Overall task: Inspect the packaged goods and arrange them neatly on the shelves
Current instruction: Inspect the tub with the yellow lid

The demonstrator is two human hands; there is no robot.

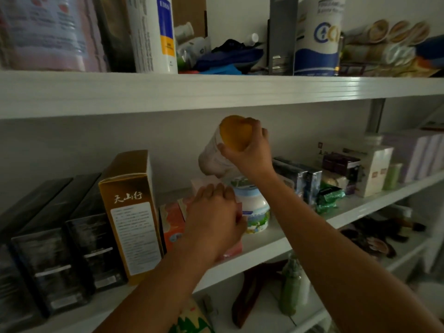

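On the middle shelf (360, 210), in the gap between the tall gold box (129, 212) and a blue-and-white canister (254, 207), the person's left grip (213, 217) is curled over a pink box (231, 252) that sits near the shelf's front edge. Above it the right grip (249, 152) holds a white jar (212, 157) in the air, fingers wrapped round its orange lid. The jar is tilted: its long axis slants, lid up and towards me, base down and left towards the back wall, just over the canister's top. Headroom is tight, as the lid sits close under the upper shelf (216, 92). Black boxes (60, 260) fill the left; packets crowd the right.
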